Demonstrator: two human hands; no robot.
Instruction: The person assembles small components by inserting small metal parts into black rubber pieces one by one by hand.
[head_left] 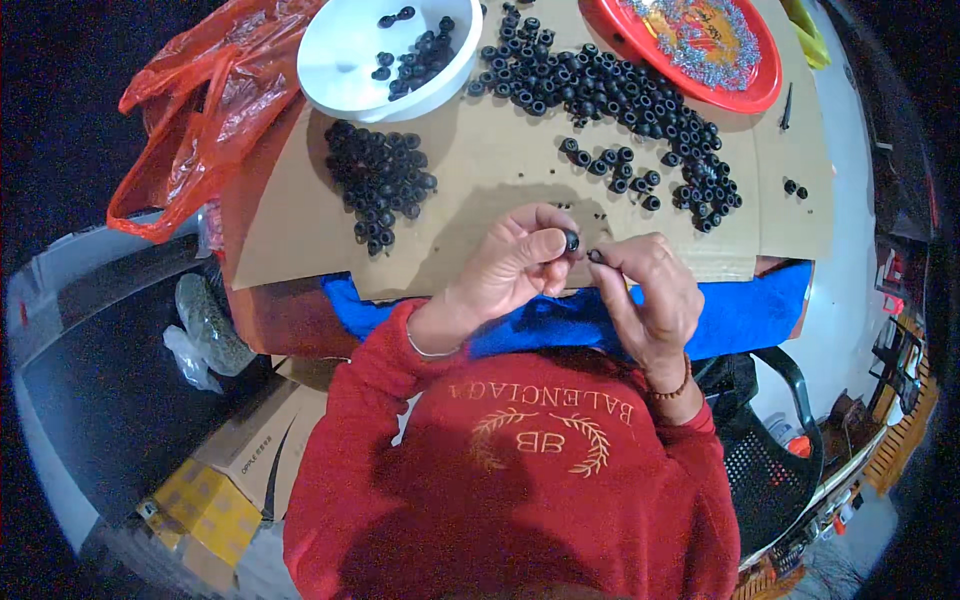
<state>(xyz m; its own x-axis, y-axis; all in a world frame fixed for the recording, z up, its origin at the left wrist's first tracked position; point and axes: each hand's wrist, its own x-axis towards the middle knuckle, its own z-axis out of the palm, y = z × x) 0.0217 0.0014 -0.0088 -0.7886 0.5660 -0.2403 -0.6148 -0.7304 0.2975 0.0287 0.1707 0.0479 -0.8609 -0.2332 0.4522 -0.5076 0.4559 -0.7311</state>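
Between the thumb and fingers of my left hand (pixel 515 255) is a small round black plastic part (pixel 571 240). My right hand (pixel 655 295) pinches a smaller dark piece (pixel 596 256) close beside it; its exact kind is too small to tell. Both hands are held above the near edge of the cardboard sheet (pixel 480 160). Beyond them lies a large spread of black ring-shaped parts (pixel 600 90) with hollow tops. To the left of my hands is a heap of similar black parts (pixel 378 180), packed closely together.
A white bowl (pixel 325 65) with some black parts stands at the far left, next to a red plastic bag (pixel 215 100). At the far right, a red plate (pixel 765 85) carries many small shiny metal pieces. A thin dark tool (pixel 787 107) lies nearby. Blue cloth (pixel 740 315) hangs along the near edge.
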